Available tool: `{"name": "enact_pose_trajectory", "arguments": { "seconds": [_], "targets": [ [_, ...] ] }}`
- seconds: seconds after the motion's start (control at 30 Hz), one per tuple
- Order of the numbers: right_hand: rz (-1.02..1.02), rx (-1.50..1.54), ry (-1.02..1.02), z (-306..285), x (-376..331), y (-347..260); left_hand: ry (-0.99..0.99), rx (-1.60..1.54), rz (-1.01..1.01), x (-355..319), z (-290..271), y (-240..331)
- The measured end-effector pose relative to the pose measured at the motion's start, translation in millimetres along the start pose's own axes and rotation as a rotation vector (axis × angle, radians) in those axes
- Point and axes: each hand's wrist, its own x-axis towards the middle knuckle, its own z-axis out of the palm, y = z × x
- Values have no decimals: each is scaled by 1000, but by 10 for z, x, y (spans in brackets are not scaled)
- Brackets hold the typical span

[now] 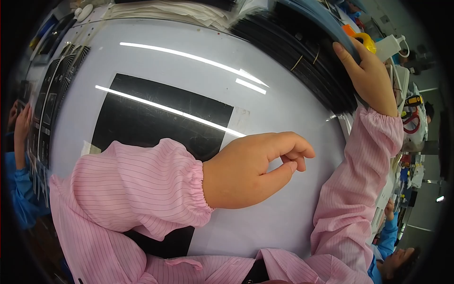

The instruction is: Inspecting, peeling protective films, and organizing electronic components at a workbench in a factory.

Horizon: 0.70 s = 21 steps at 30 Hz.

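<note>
Glossy white worktable (283,85), curved by the lens, with 2 long streaks of reflected ceiling light across it. In the middle, a large black rectangular mat (156,118), flat on the white surface and partly covered by a pink striped sleeve (132,189).

Left hand (250,170) low over the white surface just right of the mat: fingers curled inward, thumb and forefinger tips close together, almost pinching; cannot tell whether anything small sits between them. Cannot tell whether the hand touches the table.

Right hand (369,75) raised at the far right edge, fingers together and extended, pressed against the top of a stack of black trays (302,57) standing on edge along the table's far right side. Stack banded with thin yellowish ties; a blue edge (312,14) above it. Just beyond the fingers, a yellow and orange object (362,39), kind unclear.

Along the left edge, black panels with white grid markings (52,94). At the far edge, pale folded sheets (165,9).

On the left, another person's hand and blue sleeve (19,175). At lower right, a second person in blue (388,241). Beyond the right edge, cluttered benches with white equipment (392,45) and red and yellow tools (414,111), grey floor further out.
</note>
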Motion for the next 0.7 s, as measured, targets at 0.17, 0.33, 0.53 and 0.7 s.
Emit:
{"name": "enact_pose_trajectory", "arguments": {
  "seconds": [0.17, 0.33, 0.53, 0.7],
  "targets": [
    [-109, -87, 80, 43, -18, -47, -2, 16, 9, -12, -28, 0],
    [-248, -96, 289, 15, 41, 135, -11, -21, -13, 21, -75, -14],
    [59, 405, 421, -395, -156, 196, -11, 35, 3, 36, -79, -23],
    [34, 1396, 529, -620, -186, 67, 7, 26, -73, -8, -15, 84]
  ]
}}
